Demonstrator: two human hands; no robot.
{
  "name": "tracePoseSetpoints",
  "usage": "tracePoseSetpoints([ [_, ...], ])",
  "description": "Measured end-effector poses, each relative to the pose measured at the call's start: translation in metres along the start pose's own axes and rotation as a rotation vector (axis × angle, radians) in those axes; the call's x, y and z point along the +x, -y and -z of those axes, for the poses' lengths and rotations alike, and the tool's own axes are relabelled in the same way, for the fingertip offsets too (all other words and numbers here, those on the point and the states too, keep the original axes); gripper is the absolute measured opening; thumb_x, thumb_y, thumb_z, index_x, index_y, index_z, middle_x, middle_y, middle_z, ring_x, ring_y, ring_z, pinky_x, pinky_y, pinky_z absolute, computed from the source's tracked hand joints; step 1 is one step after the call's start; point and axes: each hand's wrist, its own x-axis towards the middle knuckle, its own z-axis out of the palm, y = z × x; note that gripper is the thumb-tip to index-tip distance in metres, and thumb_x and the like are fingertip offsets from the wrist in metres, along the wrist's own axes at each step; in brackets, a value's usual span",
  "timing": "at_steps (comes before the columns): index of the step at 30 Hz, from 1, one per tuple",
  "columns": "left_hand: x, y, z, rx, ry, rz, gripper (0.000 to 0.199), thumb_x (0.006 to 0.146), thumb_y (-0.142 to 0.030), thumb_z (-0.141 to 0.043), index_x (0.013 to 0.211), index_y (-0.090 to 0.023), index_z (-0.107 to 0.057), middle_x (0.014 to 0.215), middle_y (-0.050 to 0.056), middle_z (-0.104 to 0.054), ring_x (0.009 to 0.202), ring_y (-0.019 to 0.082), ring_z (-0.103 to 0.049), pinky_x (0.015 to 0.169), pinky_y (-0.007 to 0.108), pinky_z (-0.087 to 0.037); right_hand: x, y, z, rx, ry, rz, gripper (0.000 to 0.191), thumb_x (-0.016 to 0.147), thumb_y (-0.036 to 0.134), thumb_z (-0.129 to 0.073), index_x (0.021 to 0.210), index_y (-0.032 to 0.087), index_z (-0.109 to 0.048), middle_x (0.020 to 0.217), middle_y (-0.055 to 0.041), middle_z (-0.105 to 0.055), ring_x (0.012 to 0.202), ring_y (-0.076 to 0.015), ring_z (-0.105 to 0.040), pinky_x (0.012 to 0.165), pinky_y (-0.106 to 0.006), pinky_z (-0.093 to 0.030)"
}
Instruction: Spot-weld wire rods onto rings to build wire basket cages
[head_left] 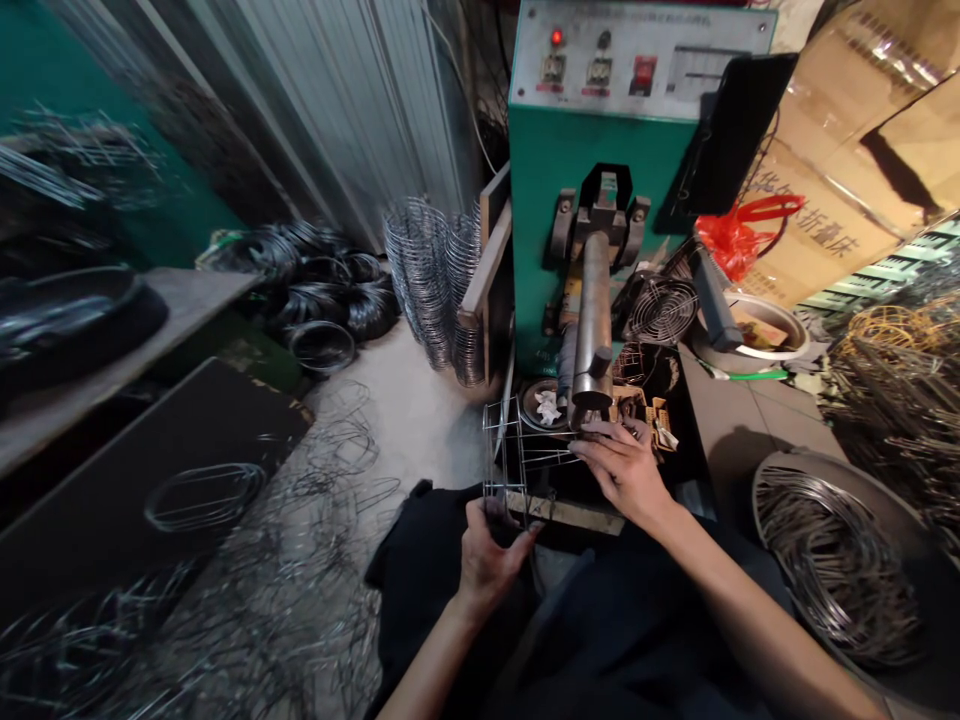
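Observation:
A small open frame of thin metal wire [513,435] is held in front of a green spot welding machine [600,138]. My left hand [487,560] is closed around the frame's near left corner, thumb to the right. My right hand [624,468] grips the frame's right end, just under the tip of the machine's thick metal arm [594,330]. The fingertips there are partly hidden, and I cannot tell whether the wire touches the lower electrode. The machine's red indicator light [556,37] is lit.
Stacked wire rings [417,285] stand left of the machine. Loose wire pieces [300,560] litter the floor. At right is a basin [780,460] of bent wires, beside a bowl [787,345] and cardboard boxes [840,150]. A dark board [97,540] lies at left.

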Motion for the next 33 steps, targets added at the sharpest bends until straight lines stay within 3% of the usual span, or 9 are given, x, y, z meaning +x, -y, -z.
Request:
tracePoseSetpoints([
  [12,0.008,0.001,0.0,0.005,0.018,-0.035,0.049,0.076,-0.043,-0.081,0.093,-0.024,-0.039,0.077,-0.003,-0.059,0.067,0.016,-0.064,0.067,0.029,-0.053,0.002,0.001,-0.006,-0.026,-0.031,-0.048,0.018,0.101,0.021,-0.056,0.111,0.025,-0.071,0.103,-0.0048,-0.078,0.111,-0.0224,-0.065,0.103,-0.043,-0.028],
  [16,0.012,0.002,0.006,0.01,0.072,-0.002,0.051,0.076,-0.044,-0.082,0.092,-0.024,-0.038,0.078,-0.003,-0.057,0.067,0.015,-0.061,0.066,0.028,-0.051,0.003,-0.002,0.001,-0.016,-0.057,-0.125,0.014,0.101,0.028,-0.058,0.097,0.023,-0.07,0.099,-0.0038,-0.077,0.103,-0.0215,-0.067,0.1,-0.04,-0.03],
  [20,0.026,0.002,0.012,0.013,0.135,0.041,0.054,0.074,-0.045,-0.082,0.09,-0.024,-0.036,0.076,-0.004,-0.056,0.065,0.015,-0.06,0.063,0.026,-0.05,0.005,-0.007,0.007,0.001,-0.056,-0.156,0.016,0.101,0.029,-0.057,0.091,0.022,-0.068,0.094,-0.0027,-0.076,0.093,-0.0203,-0.066,0.095,-0.038,-0.033],
  [33,0.071,0.012,0.014,-0.013,0.213,-0.006,0.052,0.072,-0.045,-0.082,0.091,-0.024,-0.038,0.076,-0.004,-0.057,0.069,0.015,-0.059,0.07,0.03,-0.048,0.011,-0.018,-0.003,-0.055,-0.122,-0.184,0.017,0.1,0.031,-0.058,0.094,0.022,-0.071,0.094,-0.0034,-0.076,0.096,-0.0211,-0.067,0.095,-0.038,-0.036],
])
